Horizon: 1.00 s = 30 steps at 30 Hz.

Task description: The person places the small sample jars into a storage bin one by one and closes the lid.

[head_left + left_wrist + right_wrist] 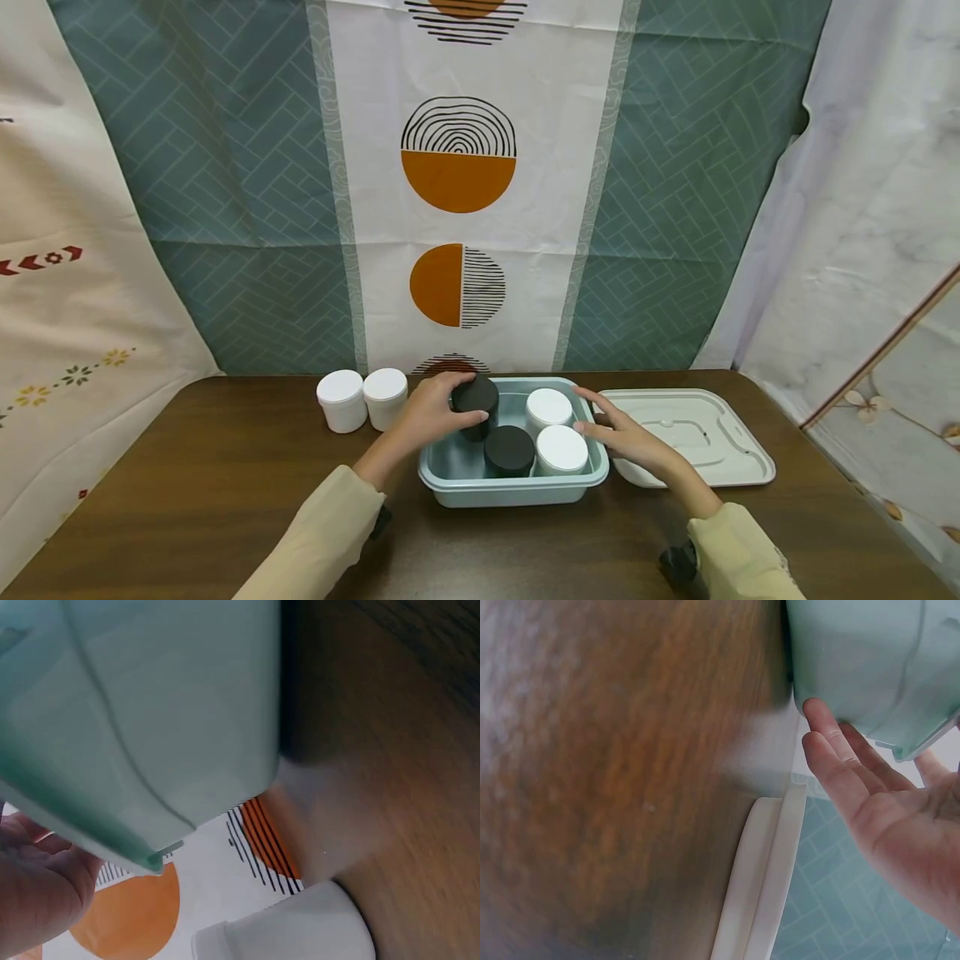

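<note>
A pale green plastic tub [517,493] stands on the table. My left hand [433,410] reaches over its left rim and grips a black jar [480,400] between thumb and fingers, at the tub's back left. Another black jar [509,451] sits in front of it, beside two white jars [548,408] along the tub's right side. My right hand [630,435] rests at the right rim, thumb over the edge near the white jars. In the right wrist view, its fairly straight fingers [844,776] lie against the tub's outer wall. The left wrist view hides the gripped jar behind the tub [172,712].
Two white lidded jars [342,402] stand close together left of the tub. A white rectangular lid [720,442] lies flat to its right. Behind the brown wooden table [225,492] hangs a patterned curtain [532,192].
</note>
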Tool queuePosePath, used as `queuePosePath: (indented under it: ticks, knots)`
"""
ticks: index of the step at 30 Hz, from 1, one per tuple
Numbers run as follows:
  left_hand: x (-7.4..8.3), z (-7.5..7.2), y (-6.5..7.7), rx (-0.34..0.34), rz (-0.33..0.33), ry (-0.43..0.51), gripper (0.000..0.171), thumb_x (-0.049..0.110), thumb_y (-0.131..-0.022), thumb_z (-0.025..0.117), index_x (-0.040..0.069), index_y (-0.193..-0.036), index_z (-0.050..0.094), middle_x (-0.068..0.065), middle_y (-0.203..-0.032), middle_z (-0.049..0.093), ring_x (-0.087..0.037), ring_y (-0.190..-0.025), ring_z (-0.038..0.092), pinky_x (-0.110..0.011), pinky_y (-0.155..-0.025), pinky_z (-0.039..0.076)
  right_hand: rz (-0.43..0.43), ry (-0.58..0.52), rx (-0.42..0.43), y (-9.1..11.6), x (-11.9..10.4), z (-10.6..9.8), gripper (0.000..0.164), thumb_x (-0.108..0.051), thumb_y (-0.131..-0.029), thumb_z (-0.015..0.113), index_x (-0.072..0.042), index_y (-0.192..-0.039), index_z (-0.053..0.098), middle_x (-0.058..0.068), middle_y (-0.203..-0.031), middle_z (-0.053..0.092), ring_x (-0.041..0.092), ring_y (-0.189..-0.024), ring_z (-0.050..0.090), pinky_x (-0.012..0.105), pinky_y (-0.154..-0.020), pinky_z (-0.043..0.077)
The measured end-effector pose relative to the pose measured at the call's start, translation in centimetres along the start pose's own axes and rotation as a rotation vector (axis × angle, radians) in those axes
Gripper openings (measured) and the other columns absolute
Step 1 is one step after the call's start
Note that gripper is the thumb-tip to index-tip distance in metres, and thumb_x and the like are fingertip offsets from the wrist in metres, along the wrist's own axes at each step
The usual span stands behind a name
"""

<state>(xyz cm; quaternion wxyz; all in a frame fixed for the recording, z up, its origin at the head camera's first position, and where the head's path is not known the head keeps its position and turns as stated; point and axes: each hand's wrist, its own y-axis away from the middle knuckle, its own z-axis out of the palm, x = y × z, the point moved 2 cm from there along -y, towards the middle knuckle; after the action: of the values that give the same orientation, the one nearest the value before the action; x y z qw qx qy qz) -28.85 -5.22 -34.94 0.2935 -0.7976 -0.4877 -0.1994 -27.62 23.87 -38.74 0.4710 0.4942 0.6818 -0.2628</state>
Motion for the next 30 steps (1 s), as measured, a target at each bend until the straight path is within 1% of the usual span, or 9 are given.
queuePosePath:
  ticks: [3,8,11,14,18,24,27,30]
  knots:
    - [-0.1,0.4,-0.2,-0.039,-0.003,-0.021,0.061,0.032,-0.075,0.074,0.003,-0.126,0.053,-0.012,-0.126,0.054,-0.029,-0.114,0.048,-0.043,-0.094,0.039,0.002,0.006,0.003,0.0,-0.1,0.0,0.068,-0.029,-0.092,0.054,-0.02,-0.146,0.014,0.033,-0.137,0.026,0.042,-0.116,0.043,0.051,-0.08,0.048]
    - [0.0,0.9,-0.6,-0.1,0.033,-0.096,0.061,0.031,-0.076,0.073,0.001,-0.125,0.053,-0.014,-0.122,0.055,-0.027,-0.106,0.051,-0.041,-0.089,0.042,0.001,0.011,0.009,0.1,-0.2,0.1,0.068,-0.029,-0.092,0.054,-0.02,-0.146,0.015,0.033,-0.136,0.026,0.042,-0.115,0.044,0.051,-0.079,0.048]
    - [0.1,1.2,-0.7,-0.124,0.051,-0.147,0.06,0.031,-0.076,0.072,0.0,-0.123,0.054,-0.016,-0.12,0.055,-0.027,-0.103,0.052,-0.04,-0.085,0.042,0.002,0.013,0.013,0.1,-0.2,0.1,0.067,-0.029,-0.092,0.054,-0.02,-0.146,0.015,0.033,-0.136,0.026,0.042,-0.114,0.045,0.051,-0.079,0.048]
    - [0.2,1.3,-0.8,-0.145,0.048,-0.171,0.059,0.032,-0.076,0.072,0.0,-0.123,0.054,-0.017,-0.118,0.055,-0.026,-0.1,0.052,-0.039,-0.083,0.043,0.0,0.014,0.013,0.0,-0.2,0.1,0.067,-0.029,-0.092,0.053,-0.02,-0.146,0.015,0.033,-0.136,0.027,0.041,-0.114,0.045,0.051,-0.079,0.048]
    - [0.3,1.1,-1.0,-0.195,0.026,-0.156,0.059,0.03,-0.078,0.071,-0.001,-0.125,0.053,-0.017,-0.117,0.056,-0.025,-0.099,0.052,-0.038,-0.083,0.043,-0.005,0.011,0.01,0.0,-0.2,0.1,0.067,-0.028,-0.092,0.053,-0.02,-0.146,0.015,0.033,-0.136,0.027,0.041,-0.113,0.046,0.05,-0.079,0.048]
    - [0.3,0.4,-1.1,-0.274,-0.011,-0.12,0.059,0.023,-0.077,0.073,-0.003,-0.126,0.051,-0.015,-0.119,0.058,-0.025,-0.104,0.053,-0.038,-0.091,0.042,-0.008,0.0,0.003,0.0,-0.2,0.2,0.067,-0.028,-0.092,0.053,-0.019,-0.146,0.014,0.034,-0.134,0.029,0.038,-0.112,0.048,0.048,-0.078,0.049]
    - [0.3,0.2,-1.2,-0.29,-0.028,-0.11,0.061,0.021,-0.075,0.075,-0.003,-0.126,0.052,-0.015,-0.12,0.057,-0.024,-0.104,0.054,-0.038,-0.091,0.042,-0.004,-0.002,0.003,0.0,-0.2,0.2,0.068,-0.028,-0.092,0.053,-0.019,-0.146,0.014,0.034,-0.134,0.029,0.038,-0.112,0.048,0.048,-0.079,0.049]
    - [0.2,0.3,-1.4,-0.28,-0.02,-0.111,0.061,0.023,-0.073,0.076,-0.001,-0.125,0.053,-0.014,-0.119,0.058,-0.023,-0.1,0.055,-0.037,-0.089,0.044,0.0,0.001,0.008,0.0,-0.3,0.2,0.068,-0.029,-0.092,0.053,-0.019,-0.146,0.014,0.034,-0.135,0.028,0.04,-0.113,0.046,0.049,-0.08,0.048]
